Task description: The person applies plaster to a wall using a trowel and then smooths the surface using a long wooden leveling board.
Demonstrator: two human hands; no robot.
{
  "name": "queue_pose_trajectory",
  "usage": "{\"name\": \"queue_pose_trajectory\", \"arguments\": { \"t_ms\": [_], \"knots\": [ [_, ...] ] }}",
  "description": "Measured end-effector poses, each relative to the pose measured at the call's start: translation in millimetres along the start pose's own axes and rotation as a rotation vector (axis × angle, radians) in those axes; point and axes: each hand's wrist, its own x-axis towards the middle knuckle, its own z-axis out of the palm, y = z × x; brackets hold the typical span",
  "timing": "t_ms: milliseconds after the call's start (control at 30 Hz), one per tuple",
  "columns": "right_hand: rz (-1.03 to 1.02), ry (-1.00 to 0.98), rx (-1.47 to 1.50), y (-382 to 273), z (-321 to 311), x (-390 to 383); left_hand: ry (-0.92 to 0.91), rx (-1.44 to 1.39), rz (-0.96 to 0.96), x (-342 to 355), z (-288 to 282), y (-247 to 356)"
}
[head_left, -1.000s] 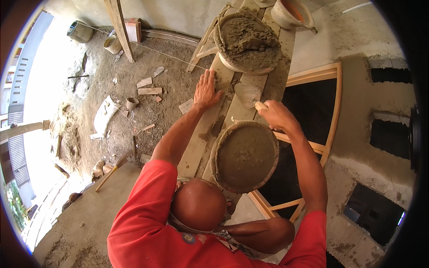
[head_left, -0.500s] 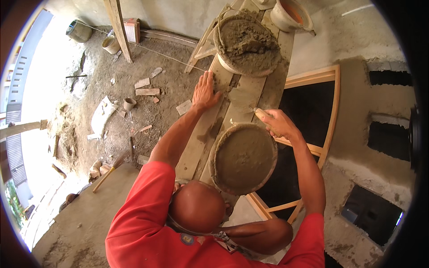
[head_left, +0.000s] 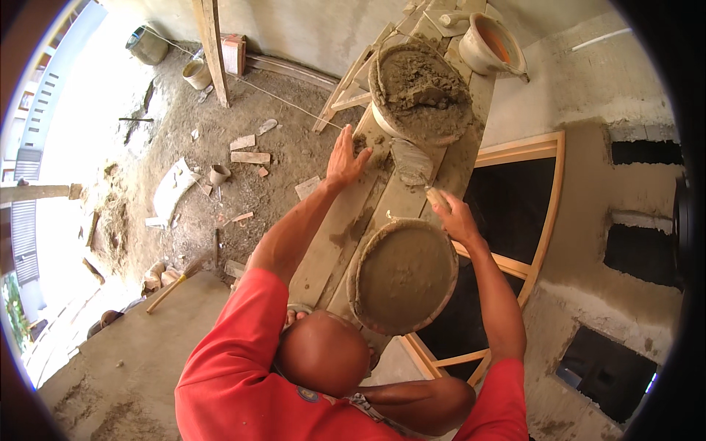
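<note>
My left hand [head_left: 346,159] lies open at the left edge of the planks [head_left: 312,275], fingers stretched forward, thumb apart. My right hand [head_left: 457,218] grips the wooden handle of a trowel [head_left: 412,163]. The trowel's mortar-smeared blade is low over the planks and points at the far tub, its tip near that tub's rim. Heaped, stiff grey-brown mortar [head_left: 423,84] fills this far tub [head_left: 384,126]. Nearer me, a round tub [head_left: 353,283] of smooth wet mortar [head_left: 403,273] stands on the planks, just below the trowel handle.
A pale bucket [head_left: 478,55] with an orange inside stands at the far right. Below the planks on the right is a wooden frame [head_left: 551,198] with dark panes. Brick pieces [head_left: 250,157], a small cup [head_left: 219,174] and a brush [head_left: 173,287] lie on the left ground.
My right hand has shifted a little left, and the trowel blade has moved forward toward the far tub. The left hand stays at the plank edge. The whole view has shifted slightly.
</note>
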Motion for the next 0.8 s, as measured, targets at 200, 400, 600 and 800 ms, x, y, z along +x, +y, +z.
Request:
{"name": "queue_pose_trajectory", "arguments": {
  "t_ms": [200,400,600,800],
  "knots": [
    [0.107,-0.135,0.125,9,8,25,0.052,0.072,-0.027,21,12,15],
    [0.067,-0.17,0.171,12,12,35,0.032,0.217,-0.029,21,20,22],
    [0.02,-0.237,0.241,-16,35,61,0.093,0.287,-0.097,19,24,22],
    [-0.052,-0.316,0.413,-36,36,65,0.212,0.293,-0.053,19,30,23]
  ]
}}
